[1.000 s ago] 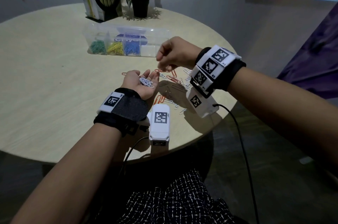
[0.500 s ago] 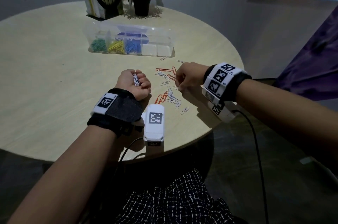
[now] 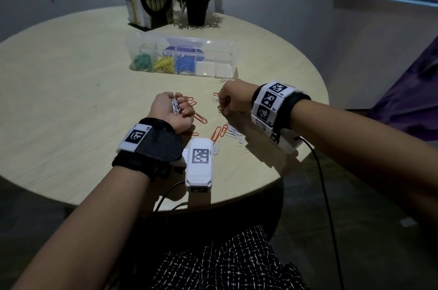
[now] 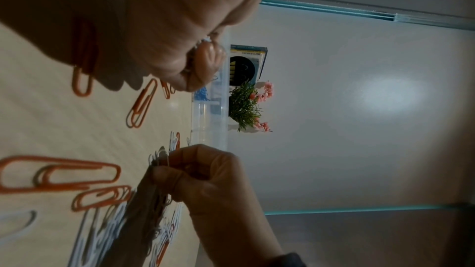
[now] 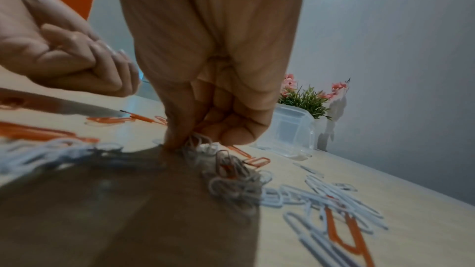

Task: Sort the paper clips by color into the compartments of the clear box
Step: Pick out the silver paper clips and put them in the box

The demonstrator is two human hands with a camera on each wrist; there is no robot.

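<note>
Being light, thin, slippery wire, white clips (image 3: 175, 107) are kept in curled left hand (image 3: 171, 109) fingers, w/ another pinched flat off counter (image 3: 71, 90) by right hand (image 3: 233, 97).

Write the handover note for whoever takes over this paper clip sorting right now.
Left hand: palm up, fingers curled round a bunch of white clips.
Right hand: fingertips down on the table, pinching at a loose white clip.
Clear box: open, with green clips, yellow clips and blue clips each in their own compartment; the two right compartments look empty.
Done: green, yellow, blue.
Left: finish gathering white, box it, then the orange clips scattered on the table.
</note>
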